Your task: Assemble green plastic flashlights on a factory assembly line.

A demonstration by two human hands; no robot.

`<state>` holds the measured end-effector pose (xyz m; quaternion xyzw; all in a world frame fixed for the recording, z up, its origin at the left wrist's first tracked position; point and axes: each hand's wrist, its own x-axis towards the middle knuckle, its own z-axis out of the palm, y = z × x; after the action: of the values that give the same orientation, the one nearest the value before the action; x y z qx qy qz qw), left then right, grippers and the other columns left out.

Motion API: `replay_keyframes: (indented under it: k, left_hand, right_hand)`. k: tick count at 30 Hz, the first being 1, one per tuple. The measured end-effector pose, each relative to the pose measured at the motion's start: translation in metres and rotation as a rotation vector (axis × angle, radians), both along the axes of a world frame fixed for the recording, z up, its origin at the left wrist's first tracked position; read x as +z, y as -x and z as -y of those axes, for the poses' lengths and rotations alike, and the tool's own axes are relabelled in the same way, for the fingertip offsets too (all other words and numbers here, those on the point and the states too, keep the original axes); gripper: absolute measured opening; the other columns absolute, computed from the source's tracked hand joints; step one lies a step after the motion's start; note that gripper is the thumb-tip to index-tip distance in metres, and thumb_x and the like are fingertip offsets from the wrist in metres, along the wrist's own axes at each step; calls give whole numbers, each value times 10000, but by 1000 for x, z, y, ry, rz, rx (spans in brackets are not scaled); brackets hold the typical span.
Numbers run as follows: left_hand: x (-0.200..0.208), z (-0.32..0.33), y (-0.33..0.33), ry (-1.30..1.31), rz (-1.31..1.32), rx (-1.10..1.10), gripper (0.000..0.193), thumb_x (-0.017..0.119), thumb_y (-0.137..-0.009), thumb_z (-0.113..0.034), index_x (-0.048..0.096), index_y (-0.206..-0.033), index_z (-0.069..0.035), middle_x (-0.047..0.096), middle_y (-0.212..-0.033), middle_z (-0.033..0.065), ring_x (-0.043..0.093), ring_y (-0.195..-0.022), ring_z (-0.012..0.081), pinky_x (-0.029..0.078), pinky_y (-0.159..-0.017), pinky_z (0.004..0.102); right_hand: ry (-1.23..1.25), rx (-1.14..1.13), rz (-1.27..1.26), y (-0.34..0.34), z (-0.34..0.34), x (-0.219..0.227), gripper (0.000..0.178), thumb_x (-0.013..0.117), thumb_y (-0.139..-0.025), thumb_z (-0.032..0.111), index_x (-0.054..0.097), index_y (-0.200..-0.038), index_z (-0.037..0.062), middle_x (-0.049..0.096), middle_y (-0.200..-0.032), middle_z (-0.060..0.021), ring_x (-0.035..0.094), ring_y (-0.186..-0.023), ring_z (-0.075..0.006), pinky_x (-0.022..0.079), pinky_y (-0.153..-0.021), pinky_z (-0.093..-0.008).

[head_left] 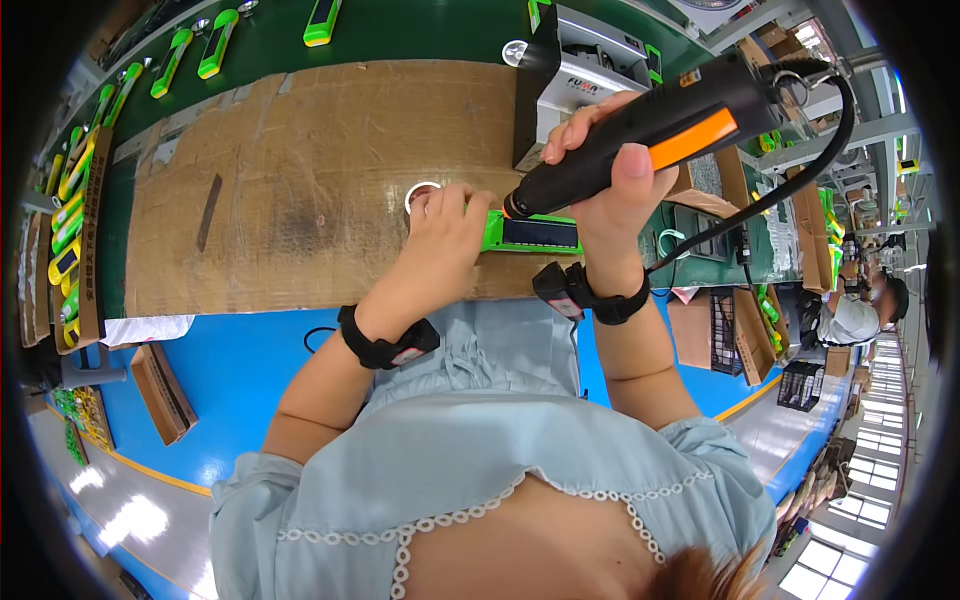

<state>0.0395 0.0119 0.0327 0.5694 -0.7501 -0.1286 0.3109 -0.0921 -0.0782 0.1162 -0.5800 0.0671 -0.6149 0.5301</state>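
Observation:
My right hand [622,205] is wrapped round a black electric screwdriver [650,125] with an orange stripe, tilted so its tip points down and to the left. That tip meets the left part of a bright green flashlight [540,246], which lies on the cardboard with a dark rectangular panel on its upper face. Closed fingers of my left hand [442,240] grip the flashlight's left end and partly cover it. Just beyond those fingers a round, silvery rim [421,190] shows, perhaps the flashlight's head. The exact contact point of the tip is too small to make out.
A worn cardboard sheet [300,180] covers the green bench. Behind my right hand stands a grey metal machine [590,85]. The screwdriver's black cable [775,200] loops down at the right. Green flashlights fill a carton [92,240] at left; a person [860,315] is far right.

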Motion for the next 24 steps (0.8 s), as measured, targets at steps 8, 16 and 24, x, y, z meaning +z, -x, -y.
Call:
replay_keyframes:
  k: [8, 16, 24]
  left_hand:
    - [-3, 3, 0, -49, 1, -21, 546, 551, -633, 64, 444, -1163, -11, 434, -1097, 183, 414, -1053, 382, 302, -926, 446]
    - [-3, 3, 2, -59, 33, -1, 558, 593, -640, 38, 409, -1165, -7, 419, -1119, 190, 398, -1082, 387, 299, -927, 453]
    - [-8, 11, -4, 27, 86, -32, 531, 632, -645, -17, 425, -1134, 8, 451, -1084, 180, 419, -1072, 369, 296, -925, 456]
  right_hand:
    - [-39, 192, -28, -5, 8, -3, 312, 675, -777, 179, 513, -941, -31, 566, -681, -97, 566, -587, -157, 464, -547, -274]
    - [-42, 102, -252, -8, 4, -4, 525, 697, -743, 405, 464, -969, -8, 531, -689, -103, 552, -588, -190, 469, -543, -298]
    - [-79, 117, -207, -10, 10, -5, 537, 731, -731, 364, 468, -1006, -14, 551, -724, -108, 561, -610, -192, 478, -549, -302]
